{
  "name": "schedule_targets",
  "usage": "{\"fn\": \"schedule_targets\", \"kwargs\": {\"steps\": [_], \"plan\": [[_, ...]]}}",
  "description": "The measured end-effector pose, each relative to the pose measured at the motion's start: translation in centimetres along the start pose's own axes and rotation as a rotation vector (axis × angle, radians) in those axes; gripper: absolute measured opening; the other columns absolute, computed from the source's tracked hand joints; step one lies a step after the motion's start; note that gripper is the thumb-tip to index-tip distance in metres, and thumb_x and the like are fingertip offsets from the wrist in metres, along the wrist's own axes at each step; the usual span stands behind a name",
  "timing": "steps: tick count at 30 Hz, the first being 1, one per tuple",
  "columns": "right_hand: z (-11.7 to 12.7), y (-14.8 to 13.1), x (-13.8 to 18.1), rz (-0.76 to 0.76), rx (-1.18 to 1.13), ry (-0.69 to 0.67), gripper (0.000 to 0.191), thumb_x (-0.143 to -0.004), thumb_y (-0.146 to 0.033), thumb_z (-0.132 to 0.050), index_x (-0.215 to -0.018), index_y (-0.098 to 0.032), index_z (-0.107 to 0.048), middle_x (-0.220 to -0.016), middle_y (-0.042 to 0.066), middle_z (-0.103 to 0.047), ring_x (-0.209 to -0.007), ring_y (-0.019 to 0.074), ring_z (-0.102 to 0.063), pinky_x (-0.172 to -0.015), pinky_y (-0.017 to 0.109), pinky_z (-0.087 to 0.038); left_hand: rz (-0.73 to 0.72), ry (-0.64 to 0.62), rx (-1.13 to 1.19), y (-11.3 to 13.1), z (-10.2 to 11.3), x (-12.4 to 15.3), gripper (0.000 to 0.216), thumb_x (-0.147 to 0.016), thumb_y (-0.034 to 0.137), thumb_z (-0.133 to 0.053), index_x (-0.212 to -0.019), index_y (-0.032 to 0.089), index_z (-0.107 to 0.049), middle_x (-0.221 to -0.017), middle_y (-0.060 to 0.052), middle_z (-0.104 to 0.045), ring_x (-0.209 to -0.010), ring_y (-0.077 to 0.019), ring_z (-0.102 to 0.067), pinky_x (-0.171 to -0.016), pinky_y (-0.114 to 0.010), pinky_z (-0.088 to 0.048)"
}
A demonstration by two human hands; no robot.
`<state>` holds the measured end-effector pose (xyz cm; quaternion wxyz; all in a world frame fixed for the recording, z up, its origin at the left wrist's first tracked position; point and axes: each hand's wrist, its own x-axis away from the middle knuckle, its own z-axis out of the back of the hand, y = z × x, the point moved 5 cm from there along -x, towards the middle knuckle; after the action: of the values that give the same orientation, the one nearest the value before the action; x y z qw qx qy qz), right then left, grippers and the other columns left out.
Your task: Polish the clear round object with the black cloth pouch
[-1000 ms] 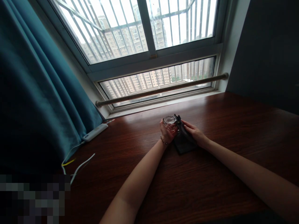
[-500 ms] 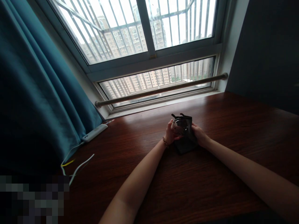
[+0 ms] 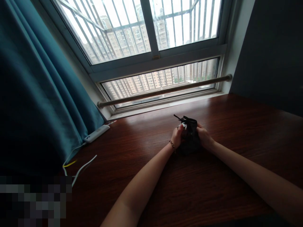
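Note:
A soft black drawstring pouch (image 3: 191,143) is between my hands above the wooden table, its cord ends sticking up at the top. My left hand (image 3: 176,136) is closed with the thumb up, gripping a shiny, dark-lensed thing that looks like sunglasses (image 3: 184,125) at the pouch's left side. Much of it is hidden by fingers and dark cloth, and I cannot tell how far inside the pouch it sits. On the opposite side, my right hand (image 3: 204,136) grips the pouch's right edge. A beaded bracelet (image 3: 172,145) circles my left wrist.
The reddish-brown wooden table (image 3: 142,148) reaches to the window. A white power strip (image 3: 97,133) and a white cable (image 3: 84,168) lie at the left, beside a blue curtain (image 3: 47,78). A rail (image 3: 165,91) crosses the window's lower part.
The shiny sunglasses-like thing shows less now, covered more by the pouch and my left thumb. My left hand has shifted slightly right, toward the pouch. The pouch's top is more bunched.

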<state>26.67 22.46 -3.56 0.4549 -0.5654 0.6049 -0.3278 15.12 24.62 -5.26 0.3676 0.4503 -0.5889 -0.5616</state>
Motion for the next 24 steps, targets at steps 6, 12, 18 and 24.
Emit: {"fn": "schedule_targets", "kwargs": {"steps": [6, 12, 18, 24], "plan": [[-0.3, -0.7, 0.0, 0.111, 0.045, -0.03, 0.035, -0.076, -0.032, -0.059, -0.111, -0.025, -0.061, -0.111, 0.001, -0.061, -0.103, 0.0202, -0.056, -0.087, 0.03, -0.044, -0.198, 0.13, -0.341, 1.7, 0.5, 0.2, 0.055, -0.076, 0.065, -0.043, -0.055, 0.015, -0.049, -0.053, 0.0, -0.042, -0.055, -0.0107, -0.033, -0.054, -0.025, -0.022], [-1.1, -2.1, 0.5, 0.29, 0.255, -0.097, 0.026, -0.082, -0.03, -0.054, -0.104, -0.027, -0.066, -0.124, 0.001, -0.053, -0.116, 0.021, -0.047, -0.101, 0.032, -0.033, -0.224, 0.204, -0.509, 1.8, 0.5, 0.0, 0.056, -0.08, 0.063, -0.036, -0.054, 0.016, -0.051, -0.053, -0.002, -0.046, -0.054, -0.0131, -0.038, -0.055, -0.026, -0.021], [-0.9, -2.0, 0.1, 0.306, 0.256, -0.109, 0.023, -0.081, -0.029, -0.053, -0.099, -0.026, -0.066, -0.116, 0.001, -0.057, -0.109, 0.0204, -0.051, -0.096, 0.031, -0.036, -0.296, 0.19, -0.599, 2.2, 0.0, 0.6, 0.043, -0.079, 0.056, -0.046, -0.069, 0.017, -0.06, -0.062, -0.003, -0.054, -0.059, -0.0157, -0.045, -0.057, -0.025, -0.024], [0.3, -1.1, -0.3, 0.116, 0.086, 0.021, 0.025, -0.075, -0.035, -0.058, -0.094, -0.021, -0.065, -0.083, 0.001, -0.065, -0.074, 0.0166, -0.058, -0.063, 0.024, -0.044, -0.349, 0.194, -0.671, 2.8, -0.4, 1.5, 0.037, -0.07, 0.05, -0.062, -0.087, 0.018, -0.061, -0.069, -0.005, -0.057, -0.063, -0.0187, -0.048, -0.061, -0.026, -0.026]]}}
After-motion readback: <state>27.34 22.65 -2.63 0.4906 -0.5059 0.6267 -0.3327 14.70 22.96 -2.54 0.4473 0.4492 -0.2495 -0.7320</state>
